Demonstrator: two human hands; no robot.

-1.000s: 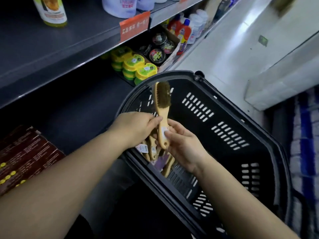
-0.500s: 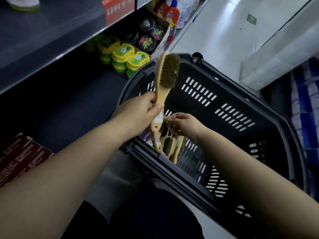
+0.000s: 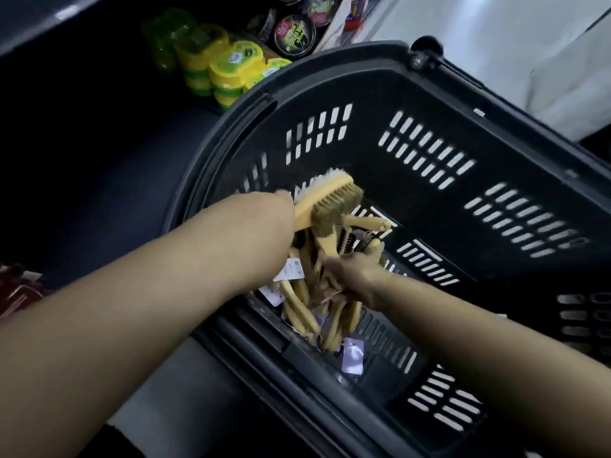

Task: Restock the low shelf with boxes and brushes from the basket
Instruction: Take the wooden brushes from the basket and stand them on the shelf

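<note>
A black plastic basket [image 3: 429, 81] stands tilted in front of me, with several wooden-handled brushes [image 3: 297, 309] and their price tags piled in its bottom. My left hand [image 3: 267, 213] grips a wooden brush [image 3: 317, 200] by the handle, head pointing right over the pile. A brown-bristled brush [image 3: 334, 209] lies against it. Its handle runs down to my right hand [image 3: 353, 276], whose curled fingers hold it low inside the basket. The hands are blurred. The dark low shelf [image 3: 99, 153] lies to the left.
Yellow-green tubs [image 3: 228, 71] and round dark tins [image 3: 294, 31] sit on the shelf behind the basket. Red-brown boxes [image 3: 16, 292] show at the far left edge. A pale floor [image 3: 479, 28] runs off to the upper right.
My left hand has lowered its brush from upright to lying over the pile. My right hand has gone deeper into the basket and taken a second brush. The view has tilted down.
</note>
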